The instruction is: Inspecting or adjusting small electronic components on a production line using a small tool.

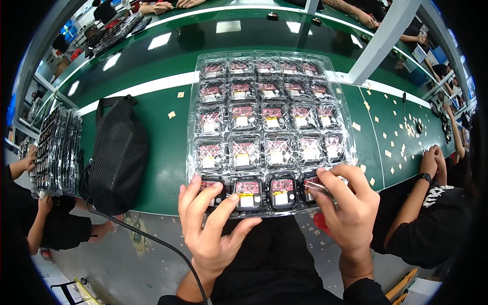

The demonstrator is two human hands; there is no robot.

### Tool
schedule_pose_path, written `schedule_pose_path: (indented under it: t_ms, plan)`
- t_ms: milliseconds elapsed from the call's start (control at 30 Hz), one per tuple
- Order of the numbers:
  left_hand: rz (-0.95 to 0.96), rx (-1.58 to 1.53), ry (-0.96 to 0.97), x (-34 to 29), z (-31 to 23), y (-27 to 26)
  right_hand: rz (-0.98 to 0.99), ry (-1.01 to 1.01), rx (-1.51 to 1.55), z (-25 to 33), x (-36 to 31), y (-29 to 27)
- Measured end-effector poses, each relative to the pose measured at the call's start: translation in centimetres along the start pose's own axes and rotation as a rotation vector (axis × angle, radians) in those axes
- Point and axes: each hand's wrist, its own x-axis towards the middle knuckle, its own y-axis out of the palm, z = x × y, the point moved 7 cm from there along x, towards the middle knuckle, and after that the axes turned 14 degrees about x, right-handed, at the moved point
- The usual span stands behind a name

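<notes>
In front of me lies a clear plastic blister tray point(192, 152) with rows of pockets. Each pocket I can make out holds a small black case with a red circuit board and a pale block inside, such as the case point(282, 193) in the near row. Fingers spread, my left hand point(211, 231) rests over the near left pockets, its fingertips on the case point(247, 194) and the one left of it. My right hand point(351, 206) pinches thin metal tweezers point(320, 188), their tips at a near-row case on the right, which the fingers partly cover.
A black mesh bag point(119, 157) with a cable stands left of the tray, beside stacked trays point(58, 152). Small pale paper bits point(406, 127) are scattered on the green table point(165, 183) to the right. A metal post point(384, 43) rises behind. Other people sit around.
</notes>
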Motion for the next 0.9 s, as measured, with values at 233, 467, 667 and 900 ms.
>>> schedule_pose_path:
  t_ms: [233, 467, 667, 900]
  plan:
    - [-0.010, 0.009, 0.004, -0.2, -0.6, 0.5, 0.048, 0.072, -0.077, 0.3, 0.5, -0.5]
    - [-0.009, 0.013, -0.034, -0.4, -0.7, 0.5, 0.075, 0.070, -0.113, 0.1, 0.3, 0.1]
    - [-0.036, -0.006, -0.085, -0.5, -0.6, 0.7, -0.182, 0.048, 0.032, -0.7, -1.0, -1.9]
    - [0.037, 0.009, -0.035, -0.3, -1.1, 0.4, -0.632, 0.291, 0.336, -8.3, -6.3, -4.3]
